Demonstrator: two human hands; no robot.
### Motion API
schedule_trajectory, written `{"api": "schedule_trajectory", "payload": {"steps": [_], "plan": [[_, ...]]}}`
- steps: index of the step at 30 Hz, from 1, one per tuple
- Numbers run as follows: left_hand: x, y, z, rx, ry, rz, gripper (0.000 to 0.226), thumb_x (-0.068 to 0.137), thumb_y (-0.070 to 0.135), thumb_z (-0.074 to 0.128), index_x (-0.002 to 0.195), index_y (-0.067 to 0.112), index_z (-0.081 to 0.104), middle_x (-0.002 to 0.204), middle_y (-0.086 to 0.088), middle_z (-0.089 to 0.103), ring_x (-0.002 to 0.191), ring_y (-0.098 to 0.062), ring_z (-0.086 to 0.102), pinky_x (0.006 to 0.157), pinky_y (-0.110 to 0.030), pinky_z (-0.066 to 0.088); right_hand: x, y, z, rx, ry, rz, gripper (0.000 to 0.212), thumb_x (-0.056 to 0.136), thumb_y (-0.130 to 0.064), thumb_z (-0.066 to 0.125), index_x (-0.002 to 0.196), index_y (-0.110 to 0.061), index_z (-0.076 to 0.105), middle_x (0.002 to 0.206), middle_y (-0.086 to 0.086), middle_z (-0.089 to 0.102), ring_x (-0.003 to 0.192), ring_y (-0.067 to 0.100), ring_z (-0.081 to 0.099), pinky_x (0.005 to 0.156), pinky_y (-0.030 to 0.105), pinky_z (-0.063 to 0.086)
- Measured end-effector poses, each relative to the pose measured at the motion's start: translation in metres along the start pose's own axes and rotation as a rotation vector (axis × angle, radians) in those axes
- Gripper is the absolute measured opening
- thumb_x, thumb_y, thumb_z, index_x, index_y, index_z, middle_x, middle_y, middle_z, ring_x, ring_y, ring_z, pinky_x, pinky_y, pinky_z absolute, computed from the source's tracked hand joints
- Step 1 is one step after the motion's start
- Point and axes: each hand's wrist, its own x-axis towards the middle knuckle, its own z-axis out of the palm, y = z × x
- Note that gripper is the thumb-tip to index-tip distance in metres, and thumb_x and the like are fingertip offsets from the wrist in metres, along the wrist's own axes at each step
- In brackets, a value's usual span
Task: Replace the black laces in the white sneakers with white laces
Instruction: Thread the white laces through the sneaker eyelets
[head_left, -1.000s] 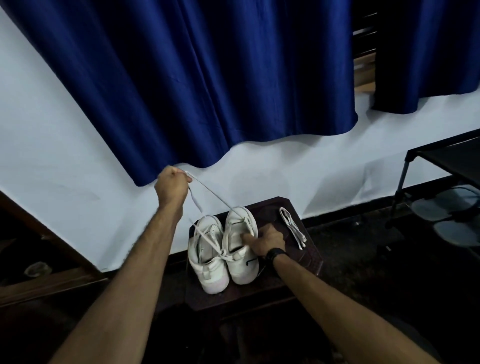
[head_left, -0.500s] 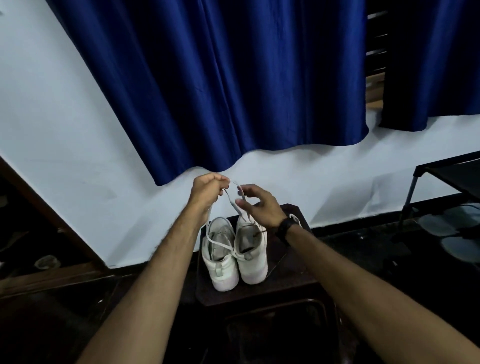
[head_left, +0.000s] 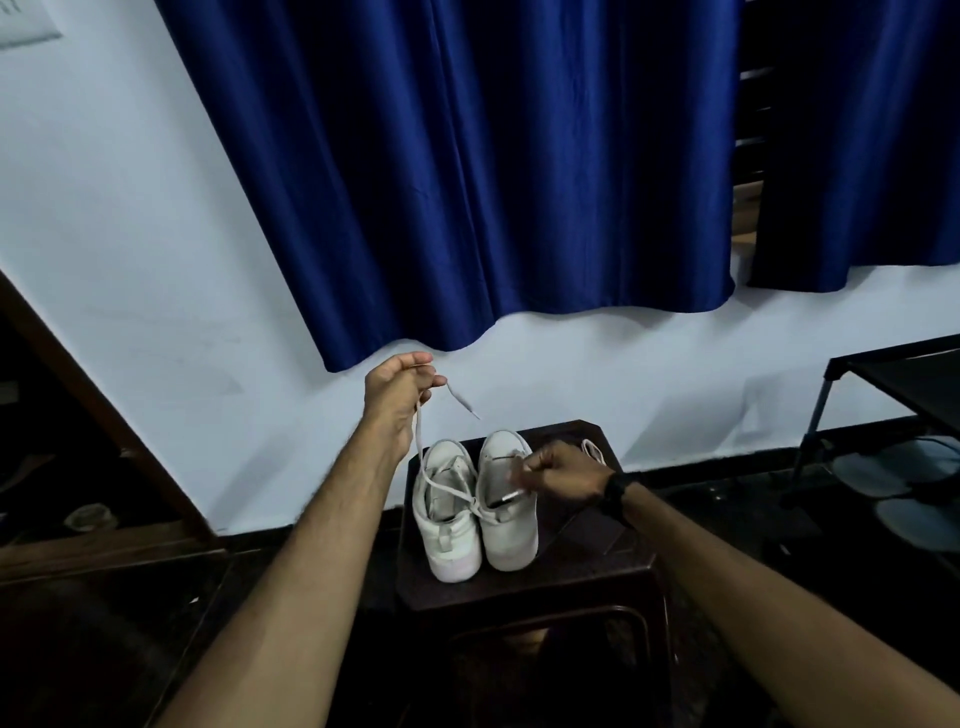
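Two white sneakers stand side by side on a dark stool (head_left: 524, 587): the left sneaker (head_left: 447, 525) and the right sneaker (head_left: 508, 530). A white lace (head_left: 420, 441) runs up from the shoes to my left hand (head_left: 397, 395), which is raised above them and pinches the lace near its free end. My right hand (head_left: 563, 473) rests low on the right sneaker's outer side, fingers curled, pinching the lace's other tip at the eyelets. A second white lace (head_left: 594, 449) lies on the stool behind that hand, mostly hidden.
A white wall and a blue curtain (head_left: 467, 182) rise behind the stool. A black metal rack (head_left: 893, 384) with pale shoes beneath stands at the right. Dark wooden furniture (head_left: 78, 467) is at the left. The floor is dark.
My right hand has dropped from the raised lace down to the right sneaker's side. My left hand stays up, holding the lace, whose free end now dangles to the right.
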Motion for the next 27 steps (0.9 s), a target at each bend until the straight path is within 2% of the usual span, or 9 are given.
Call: {"api": "schedule_trajectory", "payload": {"steps": [4, 8, 11, 14, 18, 20, 22, 25, 27], "plan": [[-0.009, 0.001, 0.002, -0.09, -0.081, -0.033, 0.031, 0.084, -0.02, 0.051, 0.093, 0.007, 0.062, 0.078, -0.005, 0.064, 0.085, -0.021, 0.07, 0.076, -0.022, 0.054, -0.001, 0.009, 0.01, -0.061, 0.0, 0.029, 0.045, 0.09, -0.031, 0.067, 0.048, -0.018, 0.055, 0.044, -0.01, 0.046, 0.046, 0.0, 0.041, 0.053, 0.017, 0.035], [-0.016, 0.0, 0.004, -0.168, -0.15, -0.075, 0.029, 0.085, -0.022, 0.052, 0.098, 0.003, 0.061, 0.092, -0.016, 0.07, 0.092, -0.022, 0.071, 0.089, -0.026, 0.055, -0.001, 0.01, 0.012, -0.173, 0.215, 0.051, 0.014, 0.082, -0.028, 0.073, 0.076, -0.016, 0.073, 0.073, -0.001, 0.07, 0.07, 0.006, 0.06, 0.065, 0.02, 0.044], [-0.018, 0.0, 0.005, -0.233, -0.207, -0.113, 0.032, 0.084, -0.024, 0.052, 0.102, 0.001, 0.062, 0.1, -0.021, 0.07, 0.098, -0.024, 0.07, 0.091, -0.027, 0.055, 0.006, -0.011, 0.007, 0.104, 0.465, -0.042, 0.007, 0.082, -0.021, 0.076, 0.085, -0.017, 0.072, 0.088, -0.004, 0.073, 0.081, 0.01, 0.065, 0.074, 0.016, 0.047], [-0.019, -0.002, 0.01, -0.257, -0.25, -0.116, 0.032, 0.085, -0.024, 0.048, 0.103, -0.001, 0.062, 0.1, -0.02, 0.071, 0.097, -0.021, 0.071, 0.088, -0.025, 0.056, 0.022, -0.042, 0.002, 0.472, 0.337, -0.059, 0.016, 0.085, -0.023, 0.075, 0.1, -0.018, 0.072, 0.098, -0.009, 0.072, 0.089, 0.004, 0.064, 0.079, 0.016, 0.047], [-0.02, -0.005, 0.018, -0.192, -0.265, -0.103, 0.034, 0.088, -0.023, 0.042, 0.102, -0.001, 0.064, 0.108, -0.019, 0.068, 0.088, -0.014, 0.072, 0.073, -0.02, 0.058, 0.041, -0.069, 0.008, 0.47, 0.228, -0.079, 0.03, 0.08, -0.028, 0.077, 0.101, -0.007, 0.07, 0.094, -0.003, 0.067, 0.081, 0.008, 0.056, 0.083, 0.025, 0.044], [-0.021, -0.005, 0.02, -0.117, -0.265, -0.089, 0.04, 0.086, -0.023, 0.037, 0.104, 0.0, 0.064, 0.111, -0.017, 0.067, 0.077, -0.009, 0.072, 0.064, -0.018, 0.055, 0.045, -0.074, 0.013, 0.457, 0.19, -0.078, 0.023, 0.088, -0.022, 0.071, 0.101, -0.004, 0.066, 0.092, 0.004, 0.067, 0.085, 0.014, 0.06, 0.085, 0.032, 0.047], [-0.021, -0.003, 0.02, -0.007, -0.253, -0.046, 0.047, 0.081, -0.025, 0.033, 0.109, -0.002, 0.064, 0.1, -0.013, 0.068, 0.059, -0.004, 0.065, 0.052, -0.017, 0.048, 0.042, -0.077, 0.014, 0.518, 0.131, -0.065, 0.011, 0.098, -0.015, 0.057, 0.093, -0.006, 0.06, 0.075, 0.006, 0.063, 0.071, 0.018, 0.062, 0.075, 0.034, 0.047], [-0.012, 0.001, 0.013, 0.133, -0.104, 0.044, 0.043, 0.082, -0.018, 0.041, 0.111, -0.001, 0.067, 0.071, -0.001, 0.063, 0.06, -0.007, 0.054, 0.06, -0.014, 0.046, 0.034, -0.077, 0.008, 0.524, 0.148, -0.106, 0.027, 0.105, -0.021, 0.042, 0.088, -0.012, 0.062, 0.057, -0.002, 0.039, 0.048, 0.009, 0.043, 0.054, 0.025, 0.038], [-0.003, 0.006, 0.004, 0.043, -0.011, 0.027, 0.036, 0.082, -0.015, 0.047, 0.107, 0.0, 0.068, 0.083, -0.005, 0.065, 0.078, -0.012, 0.06, 0.071, -0.014, 0.051, 0.031, -0.072, 0.002, 0.293, 0.231, -0.179, 0.028, 0.104, -0.025, 0.043, 0.091, -0.016, 0.067, 0.058, -0.005, 0.04, 0.051, 0.005, 0.038, 0.054, 0.019, 0.035]]}}
